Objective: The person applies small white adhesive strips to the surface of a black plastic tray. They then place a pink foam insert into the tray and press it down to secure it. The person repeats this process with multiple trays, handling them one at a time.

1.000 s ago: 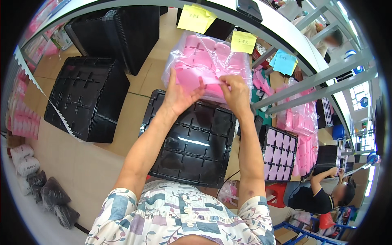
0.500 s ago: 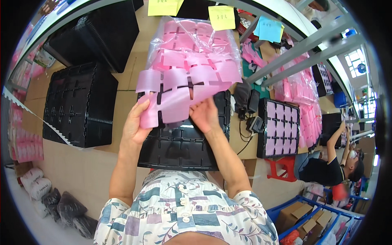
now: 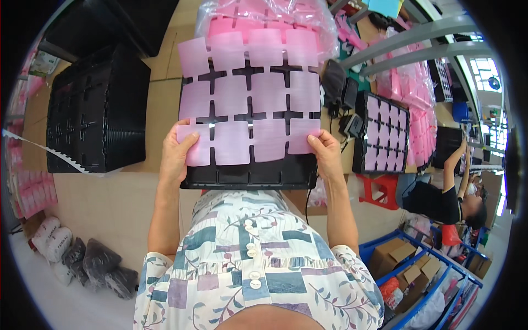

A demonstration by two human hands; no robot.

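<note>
Your left hand [image 3: 177, 157] pinches the lower left corner of a pink foam sheet [image 3: 250, 99], thumb on top and fingers curled under its edge. Your right hand [image 3: 325, 157] grips the lower right corner the same way, thumb lying on the pink surface. The sheet is a grid of squarish pads joined by narrow bridges, three rows of four, and you hold it flat over a black moulded tray [image 3: 250, 173] that sits on the brown tabletop [image 3: 110, 203] just in front of you. The tray's near rim shows below the sheet, and its dark cells show through the gaps between pads. Whether the sheet already rests on the tray or hangs just above it is hard to tell from this angle.

Beyond the tray's far edge lies a clear plastic bag of more pink sheets [image 3: 264, 16]. To your left stands a tall stack of black trays [image 3: 93, 110], well apart from the one you work over. To your right another black tray filled with pink pads [image 3: 385, 132] leans near some dark cables.
</note>
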